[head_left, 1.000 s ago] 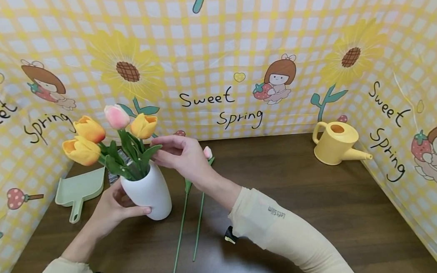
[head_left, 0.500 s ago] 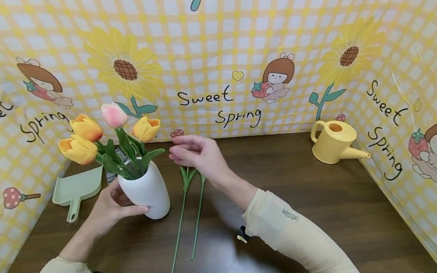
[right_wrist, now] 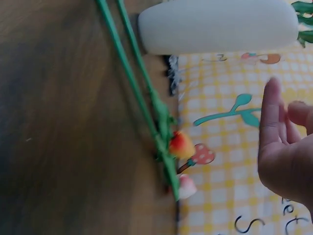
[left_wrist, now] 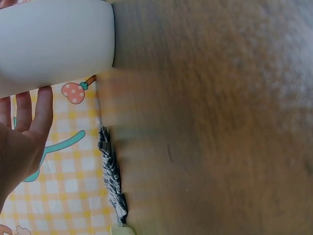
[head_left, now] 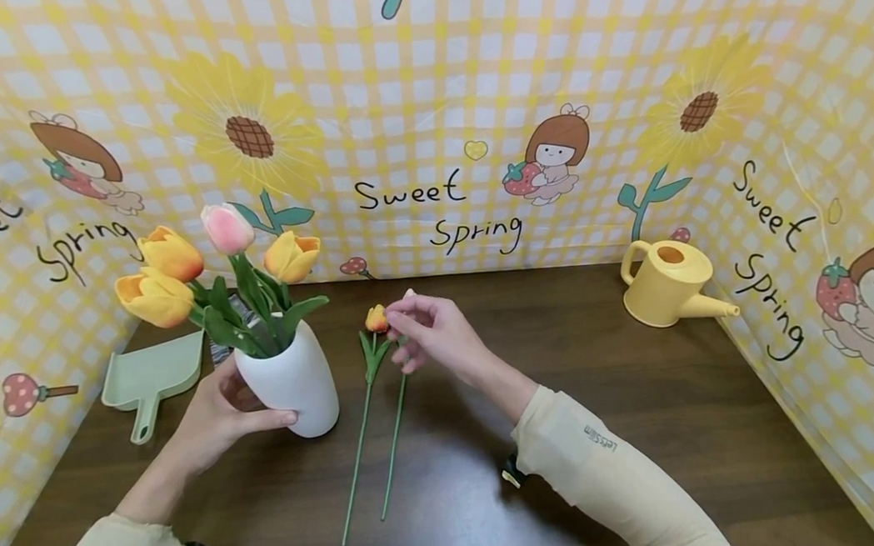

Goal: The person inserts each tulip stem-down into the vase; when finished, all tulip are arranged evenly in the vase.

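My left hand [head_left: 224,415] holds a white vase [head_left: 297,390] by its side, thumb across the front. In the left wrist view its fingers [left_wrist: 43,110] reach along the vase wall. Yellow-orange tulips [head_left: 155,297] and a pink tulip [head_left: 228,228] stand in the vase. Two more tulips lie on the table to its right: an orange one [head_left: 375,318] and a pink one [right_wrist: 187,187], whose head is mostly covered in the head view. Over their heads hovers my right hand [head_left: 441,335], fingers loosely bent, holding nothing; the right wrist view shows it apart from the flowers.
A pale green dustpan [head_left: 153,370] lies left of the vase. Behind the vase is a black-and-white fabric item [left_wrist: 111,176], partly hidden. At the back right stands a yellow watering can [head_left: 666,284]. Yellow checked cloth [head_left: 413,124] walls the dark wooden table [head_left: 579,381] on three sides.
My right hand has left the leaves at the vase and moved right and down to the lying tulips, uncovering the orange head. My left hand stays on the vase.
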Demonstrator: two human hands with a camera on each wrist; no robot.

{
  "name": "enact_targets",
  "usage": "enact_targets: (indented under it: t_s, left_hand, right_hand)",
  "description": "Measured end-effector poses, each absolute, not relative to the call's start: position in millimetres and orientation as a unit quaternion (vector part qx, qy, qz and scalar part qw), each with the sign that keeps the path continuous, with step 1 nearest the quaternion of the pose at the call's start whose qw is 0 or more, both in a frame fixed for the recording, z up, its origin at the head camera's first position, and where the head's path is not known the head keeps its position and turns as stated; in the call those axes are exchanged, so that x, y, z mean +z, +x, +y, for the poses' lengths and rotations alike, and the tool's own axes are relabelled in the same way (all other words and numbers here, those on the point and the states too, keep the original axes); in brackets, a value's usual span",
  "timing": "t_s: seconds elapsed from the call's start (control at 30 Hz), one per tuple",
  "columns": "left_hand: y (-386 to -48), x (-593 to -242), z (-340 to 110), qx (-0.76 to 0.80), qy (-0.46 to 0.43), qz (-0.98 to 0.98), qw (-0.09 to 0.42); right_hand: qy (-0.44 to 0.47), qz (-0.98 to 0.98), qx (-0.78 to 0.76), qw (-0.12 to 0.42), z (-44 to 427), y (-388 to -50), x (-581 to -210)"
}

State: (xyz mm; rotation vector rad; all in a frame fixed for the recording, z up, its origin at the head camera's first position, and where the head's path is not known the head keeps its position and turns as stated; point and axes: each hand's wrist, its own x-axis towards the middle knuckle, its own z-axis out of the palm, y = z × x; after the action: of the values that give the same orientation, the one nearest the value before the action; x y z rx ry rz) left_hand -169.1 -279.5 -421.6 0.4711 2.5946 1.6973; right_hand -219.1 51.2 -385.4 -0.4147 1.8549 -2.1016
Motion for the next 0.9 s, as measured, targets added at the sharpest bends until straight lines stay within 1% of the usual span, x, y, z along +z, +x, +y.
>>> enact_targets:
  t_s: [0.1, 0.17, 0.23, 0.57, 0.9]
  left_hand:
    - [-169.0, -420.4, -280.5, 0.543, 0.150, 0.826, 0.003]
    - [-169.1, -420.4, -280.7, 0.547, 0.150, 0.824, 0.005]
    - [-169.1, -420.8, -280.8, 0.548, 0.148, 0.823, 0.007]
    - [-169.2, -422.3, -281.4, 0.544, 0.143, 0.827, 0.001]
    - [-169.4, -421.9, -280.3, 0.535, 0.142, 0.833, -0.003]
  right_hand:
    - [-0.127, 0.679, -0.691, 0.211, 54.2, -220.1, -394.7]
    - [-0.121, 0.700, -0.663, 0.236, 56.0, -220.9, -400.5]
    - [-0.112, 0.717, -0.641, 0.250, 57.3, -221.9, -406.0]
    - [-0.048, 0.779, -0.565, 0.269, 58.6, -227.5, -423.2]
    - [-0.057, 0.844, -0.467, 0.259, 51.9, -228.5, -444.3]
